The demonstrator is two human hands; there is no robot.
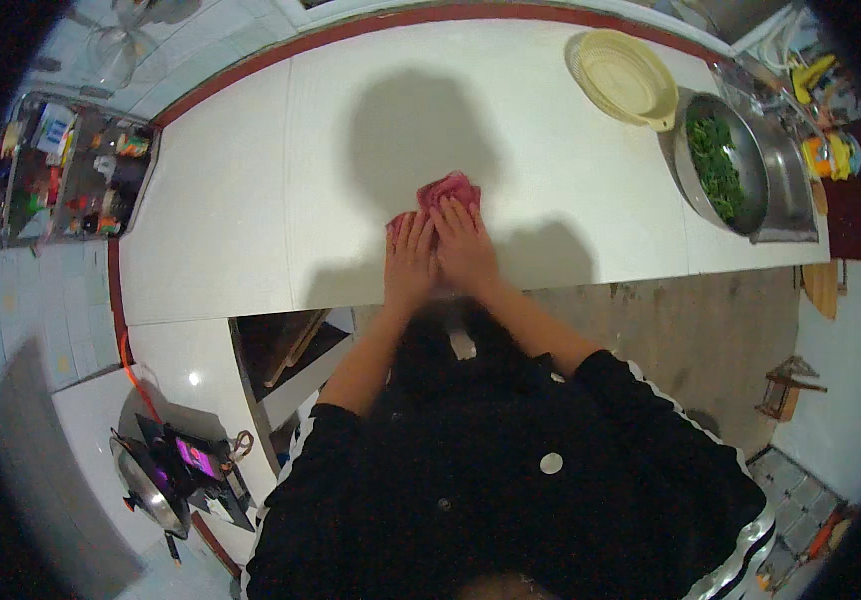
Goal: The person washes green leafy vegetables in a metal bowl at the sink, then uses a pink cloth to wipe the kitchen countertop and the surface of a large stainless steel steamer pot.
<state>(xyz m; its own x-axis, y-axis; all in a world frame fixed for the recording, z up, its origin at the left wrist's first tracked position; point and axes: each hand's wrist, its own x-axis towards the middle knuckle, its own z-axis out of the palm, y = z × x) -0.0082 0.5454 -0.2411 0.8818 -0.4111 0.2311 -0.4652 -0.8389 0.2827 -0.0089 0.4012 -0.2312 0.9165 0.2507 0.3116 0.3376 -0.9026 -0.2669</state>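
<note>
A crumpled red-pink cloth [454, 184] lies on the white countertop [550, 180], close to its front edge. Both palms rest on it side by side. My left hand [409, 261] covers the cloth's left part, fingers pointing away from me and nearly straight. Just to the right, my right hand [466, 247] presses on the larger, right part, its fingers spread a little over the folds. The thumbs are close together. Whether any fingertip grips the fabric cannot be made out. The cloth's underside and its near part are hidden by the hands.
A yellow plastic colander [625, 75] and a metal bowl [757, 172] with leafy greens [715, 169] stand at the right, by a metal sink [790, 180]. At the left are a rack [62, 176] of bottles and, nearer, a lidded wok [149, 487] beside a lit phone-like screen [199, 458].
</note>
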